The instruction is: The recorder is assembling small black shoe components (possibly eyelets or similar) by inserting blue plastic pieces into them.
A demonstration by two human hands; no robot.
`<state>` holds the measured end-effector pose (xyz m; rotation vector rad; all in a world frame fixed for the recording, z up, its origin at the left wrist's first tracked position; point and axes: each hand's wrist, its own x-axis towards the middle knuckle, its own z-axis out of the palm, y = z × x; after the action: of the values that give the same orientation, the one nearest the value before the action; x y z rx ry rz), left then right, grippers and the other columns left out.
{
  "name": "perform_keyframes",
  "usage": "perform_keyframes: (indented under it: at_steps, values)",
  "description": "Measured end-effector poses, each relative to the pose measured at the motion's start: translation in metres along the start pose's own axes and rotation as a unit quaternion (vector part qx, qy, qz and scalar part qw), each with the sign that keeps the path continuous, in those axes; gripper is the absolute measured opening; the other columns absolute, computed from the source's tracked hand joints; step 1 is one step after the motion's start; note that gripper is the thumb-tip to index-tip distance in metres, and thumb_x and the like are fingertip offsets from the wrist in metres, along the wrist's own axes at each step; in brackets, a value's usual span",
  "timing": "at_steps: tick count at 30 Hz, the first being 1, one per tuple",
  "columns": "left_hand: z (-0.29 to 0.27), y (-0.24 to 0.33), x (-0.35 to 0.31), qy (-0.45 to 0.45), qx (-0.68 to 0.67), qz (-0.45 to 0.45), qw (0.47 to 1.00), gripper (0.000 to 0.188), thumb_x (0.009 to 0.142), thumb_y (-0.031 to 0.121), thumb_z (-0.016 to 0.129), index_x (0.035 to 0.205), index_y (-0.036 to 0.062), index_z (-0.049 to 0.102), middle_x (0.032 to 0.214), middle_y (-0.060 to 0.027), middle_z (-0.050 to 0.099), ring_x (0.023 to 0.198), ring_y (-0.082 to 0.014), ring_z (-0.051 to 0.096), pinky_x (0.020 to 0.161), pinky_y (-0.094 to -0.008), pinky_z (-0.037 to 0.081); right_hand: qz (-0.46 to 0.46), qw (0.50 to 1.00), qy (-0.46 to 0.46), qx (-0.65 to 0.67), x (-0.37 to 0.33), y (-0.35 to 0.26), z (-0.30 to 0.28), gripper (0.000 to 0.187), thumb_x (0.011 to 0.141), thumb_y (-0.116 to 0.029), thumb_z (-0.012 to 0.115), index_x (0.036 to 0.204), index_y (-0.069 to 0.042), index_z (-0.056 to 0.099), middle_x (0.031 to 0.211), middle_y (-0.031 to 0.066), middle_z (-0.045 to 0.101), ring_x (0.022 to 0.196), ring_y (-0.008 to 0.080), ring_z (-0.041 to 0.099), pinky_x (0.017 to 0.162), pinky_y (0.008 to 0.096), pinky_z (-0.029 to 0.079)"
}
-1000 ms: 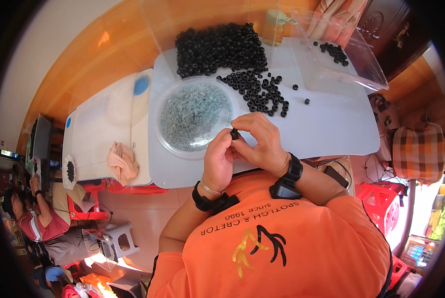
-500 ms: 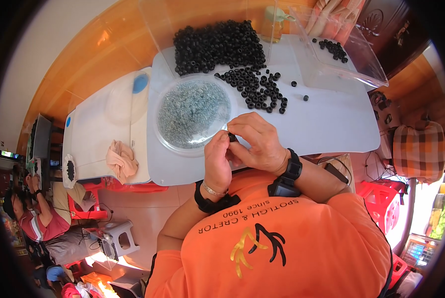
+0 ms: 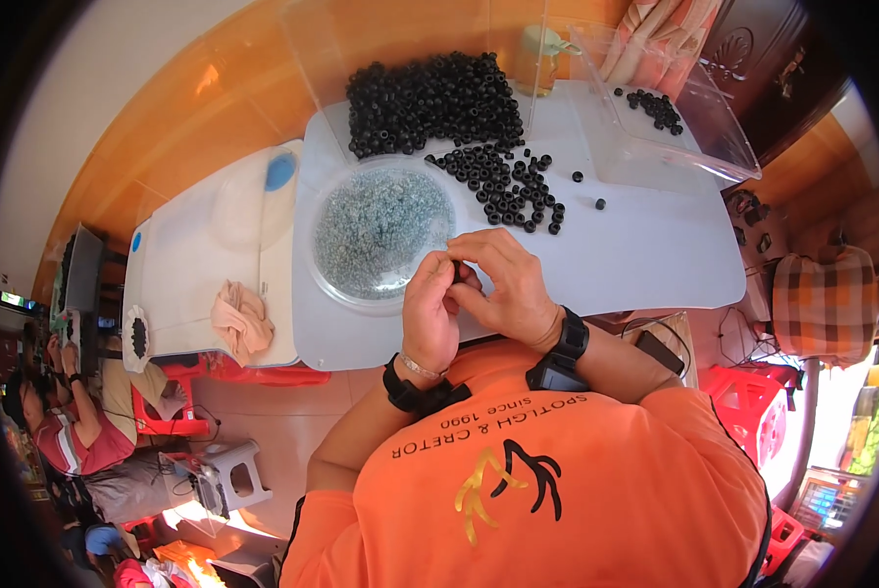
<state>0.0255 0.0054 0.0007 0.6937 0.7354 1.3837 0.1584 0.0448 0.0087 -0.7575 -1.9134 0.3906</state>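
My left hand (image 3: 429, 314) and my right hand (image 3: 508, 286) meet over the near edge of the table, fingers pinched together. Between their fingertips is a small black round piece (image 3: 457, 271), mostly covered by the fingers. Just beyond my hands stands a round clear tub (image 3: 333, 292) of tiny clear pieces (image 3: 376, 225). Loose black round pieces (image 3: 503, 186), several with a hole showing, lie spread on the table behind my hands. They trail from a big heap of the same kind (image 3: 434, 103) by a clear plastic box (image 3: 532, 73).
Another clear box (image 3: 719, 162) at the right back has a few black pieces (image 3: 655, 110) in it. A peach cloth (image 3: 243, 321) lies on the white surface to the left. A person (image 3: 76, 421) sits at the far left. Red stools (image 3: 753, 407) stand by the table (image 3: 645, 245).
My hands stay together at the black piece, which is now more covered by the fingers. The whole view has shifted slightly downward.
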Motion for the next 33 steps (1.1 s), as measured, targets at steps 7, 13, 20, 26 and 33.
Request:
perform_keyframes:
  at_steps: [7, 13, 20, 26, 33]
  values:
    - [-0.002, 0.005, 0.004, 0.017, 0.039, -0.022, 0.999, 0.032, 0.106, 0.028, 0.042, 0.101, 0.0016, 0.058, 0.093, -0.0049, 0.060, 0.081, -0.0131, 0.057, 0.072, -0.0277, 0.046, -0.042, 0.996, -0.028, -0.080, 0.005, 0.003, -0.004, 0.034, 0.073, -0.006, 0.077, 0.106, -0.003, 0.068, 0.099, 0.0101, 0.070, 0.087, 0.0272, 0.067, 0.074, 0.0359, 0.056]
    - [-0.010, 0.009, -0.002, -0.021, 0.011, -0.081, 0.996, 0.032, 0.106, 0.026, 0.037, 0.106, 0.0021, 0.059, 0.096, -0.0047, 0.062, 0.086, -0.0143, 0.060, 0.074, -0.0306, 0.049, -0.042, 0.997, -0.024, -0.058, 0.006, 0.005, -0.007, 0.034, 0.074, -0.011, 0.076, 0.105, -0.001, 0.067, 0.096, 0.0115, 0.069, 0.086, 0.0289, 0.066, 0.071, 0.0382, 0.056]
    - [-0.008, 0.003, -0.005, 0.026, 0.040, -0.077, 0.996, 0.033, 0.103, 0.028, 0.040, 0.093, 0.0024, 0.057, 0.080, -0.0067, 0.064, 0.064, -0.0148, 0.063, 0.054, -0.0271, 0.053, -0.044, 0.996, -0.061, -0.057, 0.001, 0.000, -0.009, 0.031, 0.076, -0.010, 0.072, 0.105, 0.000, 0.065, 0.098, 0.0137, 0.068, 0.086, 0.0313, 0.066, 0.073, 0.0399, 0.056]
    - [-0.007, 0.000, -0.007, 0.057, 0.070, -0.069, 0.993, 0.032, 0.103, 0.025, 0.039, 0.088, 0.0027, 0.057, 0.072, -0.0073, 0.062, 0.055, -0.0145, 0.061, 0.048, -0.0254, 0.051, -0.048, 0.996, -0.060, -0.048, -0.004, 0.002, -0.001, 0.030, 0.077, -0.008, 0.070, 0.104, 0.001, 0.064, 0.098, 0.0141, 0.068, 0.087, 0.0324, 0.066, 0.074, 0.0402, 0.056]
    - [-0.005, 0.002, -0.005, 0.033, 0.061, -0.042, 0.997, 0.032, 0.104, 0.025, 0.039, 0.096, 0.0011, 0.059, 0.088, -0.0060, 0.061, 0.073, -0.0128, 0.059, 0.063, -0.0272, 0.049, -0.016, 0.999, -0.032, -0.005, -0.005, 0.003, 0.001, 0.031, 0.076, -0.006, 0.073, 0.105, 0.000, 0.065, 0.100, 0.0137, 0.069, 0.088, 0.0318, 0.066, 0.075, 0.0390, 0.056]
